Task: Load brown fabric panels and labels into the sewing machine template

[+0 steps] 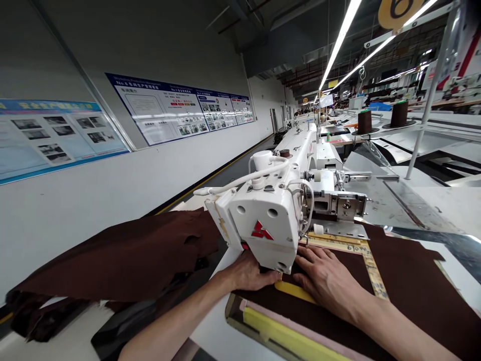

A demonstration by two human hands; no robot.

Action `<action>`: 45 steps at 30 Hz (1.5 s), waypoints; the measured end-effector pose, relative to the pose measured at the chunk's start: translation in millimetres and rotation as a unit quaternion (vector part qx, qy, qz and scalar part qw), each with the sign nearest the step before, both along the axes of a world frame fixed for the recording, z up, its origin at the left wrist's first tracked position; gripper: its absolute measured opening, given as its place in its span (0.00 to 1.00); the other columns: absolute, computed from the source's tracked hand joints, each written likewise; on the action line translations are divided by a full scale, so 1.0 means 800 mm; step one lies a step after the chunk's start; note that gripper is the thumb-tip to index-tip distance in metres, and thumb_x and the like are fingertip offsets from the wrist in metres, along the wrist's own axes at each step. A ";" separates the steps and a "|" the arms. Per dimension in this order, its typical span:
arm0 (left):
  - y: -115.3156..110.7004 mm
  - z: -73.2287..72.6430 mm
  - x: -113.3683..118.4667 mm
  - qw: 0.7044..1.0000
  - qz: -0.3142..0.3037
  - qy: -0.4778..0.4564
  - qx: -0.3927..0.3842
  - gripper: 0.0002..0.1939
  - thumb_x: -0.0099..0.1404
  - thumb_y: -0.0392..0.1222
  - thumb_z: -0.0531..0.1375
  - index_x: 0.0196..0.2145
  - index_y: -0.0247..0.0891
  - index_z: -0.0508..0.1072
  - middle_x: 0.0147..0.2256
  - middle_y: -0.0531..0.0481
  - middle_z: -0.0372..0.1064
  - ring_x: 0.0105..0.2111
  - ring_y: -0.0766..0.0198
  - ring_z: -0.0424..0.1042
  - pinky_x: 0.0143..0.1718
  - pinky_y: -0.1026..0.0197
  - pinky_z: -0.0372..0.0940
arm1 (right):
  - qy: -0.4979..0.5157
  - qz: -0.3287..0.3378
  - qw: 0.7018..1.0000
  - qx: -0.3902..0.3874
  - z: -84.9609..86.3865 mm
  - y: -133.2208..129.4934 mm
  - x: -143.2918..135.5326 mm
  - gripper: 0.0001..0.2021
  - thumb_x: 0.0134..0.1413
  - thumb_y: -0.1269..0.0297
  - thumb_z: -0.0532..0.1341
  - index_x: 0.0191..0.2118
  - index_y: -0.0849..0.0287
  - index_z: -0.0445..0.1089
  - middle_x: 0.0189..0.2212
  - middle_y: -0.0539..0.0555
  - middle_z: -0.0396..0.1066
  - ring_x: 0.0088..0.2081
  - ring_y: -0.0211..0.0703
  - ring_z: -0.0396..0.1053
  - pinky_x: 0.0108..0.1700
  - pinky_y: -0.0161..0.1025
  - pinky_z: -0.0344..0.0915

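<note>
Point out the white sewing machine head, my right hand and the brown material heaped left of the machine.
White sewing machine head [259,208]: head view, on its front cover.
Right hand [326,273]: head view, on its back.
Brown material [124,253]: head view, on its upper surface.

The left hand [247,272] and right hand [325,269] rest palm down.

1. White sewing table [214,328]: the white sewing machine [263,215] stands on it, red emblem on its end.
2. Beneath and right of the machine's head, dark brown fabric [409,271] spreads over the tabletop.
3. Pale side surface [71,326], left: layered brown cloth pieces [112,255] lie heaped there.
</note>
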State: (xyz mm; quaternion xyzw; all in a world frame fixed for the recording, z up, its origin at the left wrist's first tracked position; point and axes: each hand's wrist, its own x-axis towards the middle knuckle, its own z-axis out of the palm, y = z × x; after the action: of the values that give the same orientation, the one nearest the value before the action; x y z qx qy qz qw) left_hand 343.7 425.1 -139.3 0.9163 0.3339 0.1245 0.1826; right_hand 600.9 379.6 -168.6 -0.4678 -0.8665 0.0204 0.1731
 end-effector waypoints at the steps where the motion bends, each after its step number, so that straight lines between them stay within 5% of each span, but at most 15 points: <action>1: 0.000 0.000 0.000 1.000 0.001 0.000 -0.001 0.17 0.66 0.49 0.61 0.50 0.42 0.73 0.53 0.49 0.73 0.55 0.51 0.70 0.58 0.55 0.62 | 0.000 0.001 1.000 0.000 0.000 0.000 0.000 0.19 0.67 0.57 0.56 0.59 0.54 0.67 0.62 0.58 0.63 0.62 0.59 0.59 0.61 0.57 0.58; 16: 0.004 -0.015 -0.004 0.999 0.044 0.011 -0.012 0.17 0.67 0.47 0.60 0.52 0.42 0.73 0.54 0.49 0.73 0.54 0.51 0.71 0.59 0.54 0.62 | 0.012 0.005 1.000 0.010 -0.005 0.000 0.001 0.19 0.66 0.58 0.55 0.60 0.52 0.66 0.61 0.58 0.64 0.60 0.59 0.60 0.60 0.58 0.58; 45: 0.008 -0.018 -0.004 0.999 0.036 0.003 -0.029 0.19 0.67 0.44 0.60 0.56 0.44 0.72 0.58 0.52 0.69 0.58 0.52 0.67 0.62 0.54 0.59 | 0.011 0.004 1.000 0.014 -0.002 0.000 0.001 0.18 0.66 0.58 0.55 0.59 0.53 0.66 0.59 0.58 0.66 0.60 0.59 0.60 0.60 0.57 0.59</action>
State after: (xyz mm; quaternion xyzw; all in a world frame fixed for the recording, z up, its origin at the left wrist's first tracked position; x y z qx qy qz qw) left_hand 340.9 431.2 -153.8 0.8983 0.3711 0.1180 0.2037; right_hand 601.6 379.9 -170.6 -0.4613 -0.8668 0.0136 0.1887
